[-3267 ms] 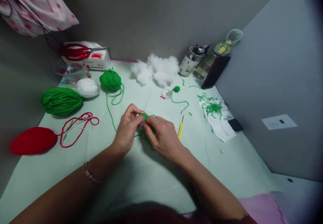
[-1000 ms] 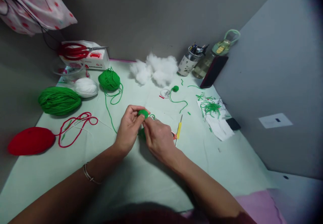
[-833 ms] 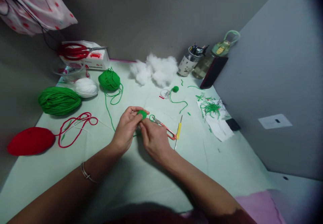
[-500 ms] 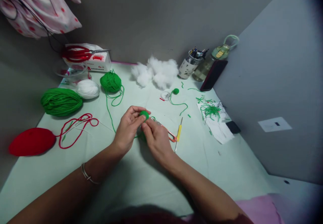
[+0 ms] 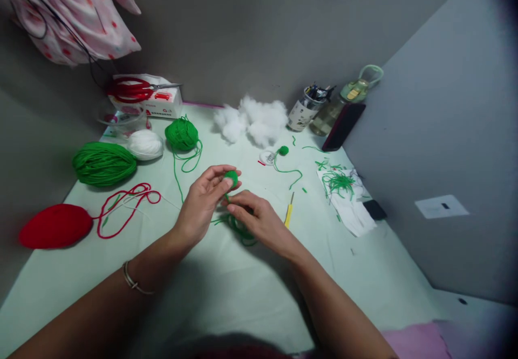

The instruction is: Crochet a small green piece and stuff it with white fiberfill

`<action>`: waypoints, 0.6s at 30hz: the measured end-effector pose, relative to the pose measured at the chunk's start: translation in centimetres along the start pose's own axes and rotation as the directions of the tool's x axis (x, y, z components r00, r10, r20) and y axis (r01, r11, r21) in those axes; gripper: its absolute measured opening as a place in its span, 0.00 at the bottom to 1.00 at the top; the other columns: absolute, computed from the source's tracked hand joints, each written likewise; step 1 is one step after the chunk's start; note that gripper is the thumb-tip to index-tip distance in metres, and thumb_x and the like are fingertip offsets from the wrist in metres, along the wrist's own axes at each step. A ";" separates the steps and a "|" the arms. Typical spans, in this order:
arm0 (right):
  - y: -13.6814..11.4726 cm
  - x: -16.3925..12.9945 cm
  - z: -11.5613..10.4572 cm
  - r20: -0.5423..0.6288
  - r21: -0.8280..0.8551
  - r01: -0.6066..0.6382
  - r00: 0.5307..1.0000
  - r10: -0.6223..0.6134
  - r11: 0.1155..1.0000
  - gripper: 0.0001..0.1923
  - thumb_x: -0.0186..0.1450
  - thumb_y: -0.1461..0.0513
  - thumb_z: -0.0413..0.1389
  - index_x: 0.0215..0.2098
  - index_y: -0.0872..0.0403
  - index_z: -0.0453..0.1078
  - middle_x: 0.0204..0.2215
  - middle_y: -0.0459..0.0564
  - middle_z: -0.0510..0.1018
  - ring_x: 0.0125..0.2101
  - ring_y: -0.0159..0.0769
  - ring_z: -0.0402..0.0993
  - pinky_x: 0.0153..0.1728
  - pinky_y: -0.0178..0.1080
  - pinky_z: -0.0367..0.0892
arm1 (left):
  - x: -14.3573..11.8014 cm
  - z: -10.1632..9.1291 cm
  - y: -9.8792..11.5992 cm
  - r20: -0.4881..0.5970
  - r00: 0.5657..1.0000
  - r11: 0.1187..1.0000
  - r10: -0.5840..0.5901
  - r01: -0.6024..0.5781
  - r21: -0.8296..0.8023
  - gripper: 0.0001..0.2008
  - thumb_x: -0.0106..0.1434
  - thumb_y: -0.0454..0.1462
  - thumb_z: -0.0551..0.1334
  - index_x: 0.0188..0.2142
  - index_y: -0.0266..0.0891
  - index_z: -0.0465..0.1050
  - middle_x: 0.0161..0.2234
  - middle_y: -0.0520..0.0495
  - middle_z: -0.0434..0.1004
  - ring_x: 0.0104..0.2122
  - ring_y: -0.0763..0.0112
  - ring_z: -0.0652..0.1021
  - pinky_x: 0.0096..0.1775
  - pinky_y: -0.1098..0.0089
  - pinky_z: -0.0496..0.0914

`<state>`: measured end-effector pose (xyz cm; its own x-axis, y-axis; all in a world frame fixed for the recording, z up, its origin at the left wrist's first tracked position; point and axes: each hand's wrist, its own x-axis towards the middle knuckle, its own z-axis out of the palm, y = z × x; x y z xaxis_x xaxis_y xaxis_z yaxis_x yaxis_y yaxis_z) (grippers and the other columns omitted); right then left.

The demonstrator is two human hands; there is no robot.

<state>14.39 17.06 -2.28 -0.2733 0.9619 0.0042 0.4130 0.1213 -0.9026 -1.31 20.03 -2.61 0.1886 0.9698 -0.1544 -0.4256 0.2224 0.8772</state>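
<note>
My left hand [image 5: 201,203] pinches a small round green crochet piece [image 5: 232,177] between thumb and fingertips, just above the pale green table cover [image 5: 226,289]. My right hand [image 5: 261,219] lies right beside it, palm down. Its fingertips are closed on a green yarn strand [image 5: 238,228] that loops on the cover below the piece. A yellow-handled crochet hook [image 5: 288,214] rests just right of my right hand. That hand covers the spot where the small orange scissors lay.
At the left lie a red yarn skein [image 5: 55,225], a green skein [image 5: 104,163], a white ball [image 5: 144,144] and a green ball [image 5: 182,134]. White stuffing [image 5: 254,119], a pen cup [image 5: 302,112], a bottle [image 5: 338,102] and a phone [image 5: 343,127] stand at the back. Paper with green scraps [image 5: 343,194] lies at the right.
My right hand has slid right and toward me, now covering the orange scissors seen a moment ago. My left hand has raised the green piece slightly. The view has tilted a little.
</note>
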 end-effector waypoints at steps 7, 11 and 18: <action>-0.6 0.0 -2.5 -0.434 -0.063 0.131 0.889 -0.145 0.989 0.12 0.72 0.60 0.57 0.52 0.47 0.77 0.49 0.53 0.81 0.44 0.39 0.77 0.52 0.47 0.71 | -0.2 -0.2 0.3 0.067 0.989 0.972 0.128 -0.139 0.188 0.11 0.66 0.39 0.70 0.48 0.43 0.78 0.49 0.46 0.83 0.50 0.64 0.79 0.53 0.66 0.71; -1.3 -0.2 -1.8 -0.293 0.206 0.140 0.953 -0.075 0.969 0.12 0.71 0.59 0.60 0.52 0.45 0.78 0.50 0.50 0.78 0.41 0.35 0.77 0.43 0.40 0.74 | -0.6 0.2 0.3 0.077 0.990 0.958 0.117 -0.133 0.255 0.11 0.63 0.37 0.70 0.46 0.43 0.77 0.43 0.48 0.81 0.45 0.65 0.79 0.47 0.66 0.72; -1.2 0.2 -0.7 -0.304 0.395 0.018 0.946 0.112 0.919 0.08 0.64 0.56 0.66 0.41 0.48 0.80 0.44 0.48 0.77 0.33 0.32 0.77 0.36 0.38 0.75 | -0.8 0.9 0.0 0.031 0.988 0.937 0.152 -0.154 0.314 0.14 0.57 0.35 0.73 0.34 0.43 0.68 0.39 0.50 0.78 0.36 0.68 0.76 0.42 0.65 0.71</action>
<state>14.44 17.29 -0.94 0.0523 0.9981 0.0337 0.0314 0.0321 -0.9990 -0.72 19.17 -2.05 0.1494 0.9888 -0.0052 -0.1500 0.0279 0.9883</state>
